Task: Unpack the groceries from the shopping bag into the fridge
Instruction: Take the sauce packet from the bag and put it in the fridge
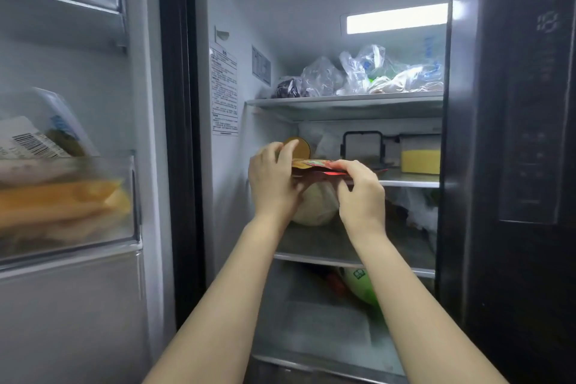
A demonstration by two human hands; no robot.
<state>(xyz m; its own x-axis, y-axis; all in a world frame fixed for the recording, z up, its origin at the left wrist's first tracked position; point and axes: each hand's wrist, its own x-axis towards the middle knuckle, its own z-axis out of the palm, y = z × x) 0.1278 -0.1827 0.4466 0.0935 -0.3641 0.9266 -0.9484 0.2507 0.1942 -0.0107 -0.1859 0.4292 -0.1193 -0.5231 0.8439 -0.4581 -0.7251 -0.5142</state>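
Note:
The fridge stands open in front of me, its second glass shelf (411,183) at hand height. A flat red and orange packet (318,166) lies level at that shelf's front edge. My left hand (272,179) grips the packet's left end and my right hand (361,193) holds its right end from above. Behind my left hand a round brown jar lid (301,148) shows. A pale round melon (318,206) sits on the shelf below, partly hidden by both hands. The shopping bag is out of view.
Clear plastic bags (361,75) of food fill the top shelf. A clip-lid box (363,146) and a container with yellow contents (420,160) stand on the second shelf. A green packet (360,285) lies lower down. The door bin (67,196) at left holds packets.

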